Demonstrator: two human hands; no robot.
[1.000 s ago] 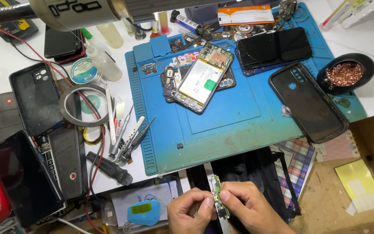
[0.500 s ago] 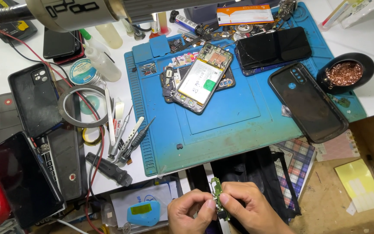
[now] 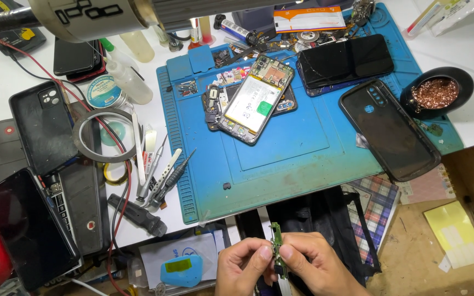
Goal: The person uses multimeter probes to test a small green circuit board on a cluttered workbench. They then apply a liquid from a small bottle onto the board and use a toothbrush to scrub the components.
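Near the bottom edge of the view, the left hand and the right hand are meeting, each pinching a small green circuit board between thumb and fingertips and holding it upright over a black cloth. Farther off, an opened phone with its battery showing is lying on the blue work mat, with a black phone case to its right and tweezers lying left of the mat.

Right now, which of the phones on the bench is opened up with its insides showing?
The phone lying at a slant in the middle of the blue mat: the opened phone shows its battery and circuit board. The others around it show only dark glass or black backs.
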